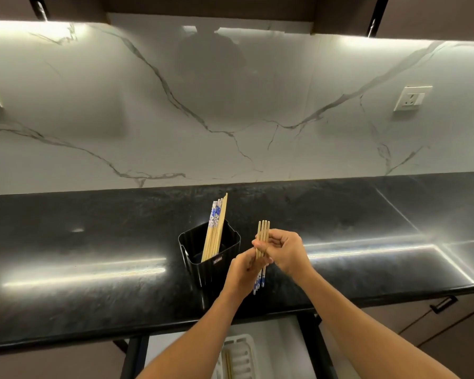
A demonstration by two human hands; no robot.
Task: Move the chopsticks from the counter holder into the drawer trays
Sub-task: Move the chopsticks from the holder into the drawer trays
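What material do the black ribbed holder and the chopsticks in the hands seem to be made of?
The black ribbed holder looks like moulded plastic with a slight sheen: thin walls, even ribs. The held chopsticks, gripped by the left hand and right hand, look like pale matt wood or bamboo; their lower ends carry a glossy blue-and-white pattern.

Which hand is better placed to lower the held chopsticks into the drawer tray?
Probably left hand: it grips the chopsticks lower, nearer the white tray; right hand holds higher.

Single head-worn wide-angle view, forward and down over the black counter (93, 255), seemingly close.
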